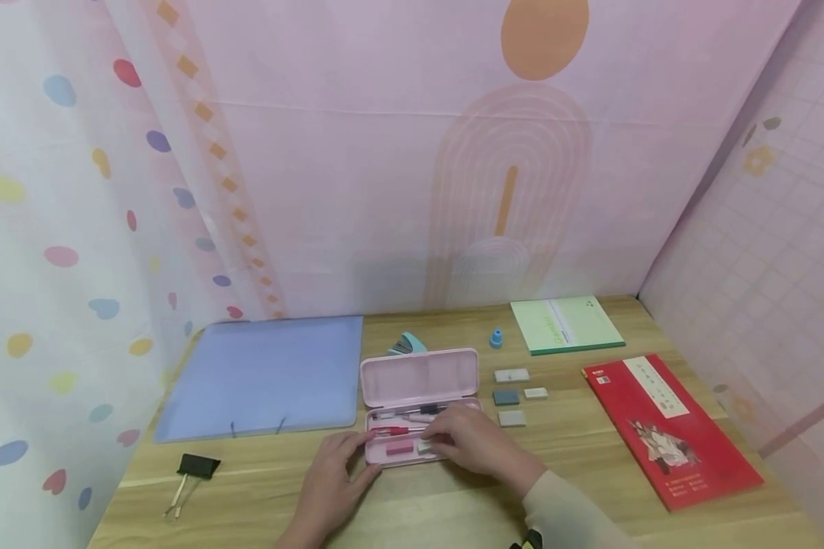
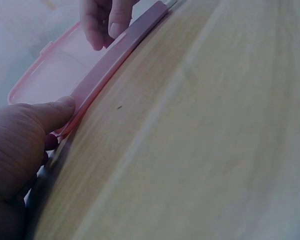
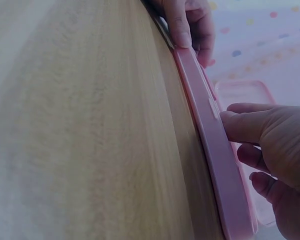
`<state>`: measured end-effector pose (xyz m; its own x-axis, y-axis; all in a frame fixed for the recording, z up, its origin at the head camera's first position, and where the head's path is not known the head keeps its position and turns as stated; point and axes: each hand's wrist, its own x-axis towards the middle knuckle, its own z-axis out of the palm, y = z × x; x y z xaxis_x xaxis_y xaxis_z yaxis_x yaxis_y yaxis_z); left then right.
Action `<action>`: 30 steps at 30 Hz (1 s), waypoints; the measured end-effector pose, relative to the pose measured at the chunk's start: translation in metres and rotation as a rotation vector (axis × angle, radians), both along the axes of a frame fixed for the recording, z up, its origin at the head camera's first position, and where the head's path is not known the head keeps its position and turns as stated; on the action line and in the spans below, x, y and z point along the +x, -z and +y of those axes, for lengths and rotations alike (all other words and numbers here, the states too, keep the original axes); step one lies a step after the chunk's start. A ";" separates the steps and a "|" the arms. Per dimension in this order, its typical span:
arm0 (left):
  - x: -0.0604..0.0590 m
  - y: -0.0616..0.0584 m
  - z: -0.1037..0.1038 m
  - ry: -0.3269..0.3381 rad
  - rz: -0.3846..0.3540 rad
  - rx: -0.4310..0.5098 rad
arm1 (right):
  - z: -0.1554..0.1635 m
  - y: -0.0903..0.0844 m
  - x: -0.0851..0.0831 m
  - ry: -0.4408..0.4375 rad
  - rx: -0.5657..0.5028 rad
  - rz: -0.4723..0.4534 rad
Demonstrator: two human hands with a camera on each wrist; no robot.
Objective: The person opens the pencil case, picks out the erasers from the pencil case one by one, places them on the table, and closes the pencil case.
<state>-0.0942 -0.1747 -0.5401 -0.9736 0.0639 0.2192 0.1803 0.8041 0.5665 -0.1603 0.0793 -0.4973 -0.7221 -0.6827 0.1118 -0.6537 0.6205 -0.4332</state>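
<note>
A pink pencil case lies on the table with its lid raised at the back. My left hand grips its left end, the thumb at the front corner and the fingers at the side. In the tray are dark pens, a red pen and a pink eraser. My right hand reaches into the tray from the right and pinches a small whitish eraser, partly covered by the fingers. The right wrist view shows the right thumb over the case's front wall.
Several erasers lie right of the case. Behind it are a light-blue stapler and a small blue object. A blue folder and a black binder clip are left; green and red booklets are right.
</note>
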 end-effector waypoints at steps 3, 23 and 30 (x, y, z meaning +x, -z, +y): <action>-0.001 0.000 -0.001 -0.004 -0.009 -0.004 | -0.003 0.000 -0.004 -0.016 0.006 -0.034; -0.002 0.001 -0.002 0.012 0.001 -0.003 | 0.152 -0.001 -0.007 0.446 -0.098 -0.017; -0.003 0.002 -0.001 0.001 -0.023 -0.003 | 0.163 0.010 -0.013 0.422 -0.071 -0.070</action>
<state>-0.0969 -0.1757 -0.5423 -0.9783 0.0653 0.1967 0.1680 0.8059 0.5677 -0.1734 0.2426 -0.5076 -0.9437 -0.3187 0.0886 -0.3170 0.7943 -0.5183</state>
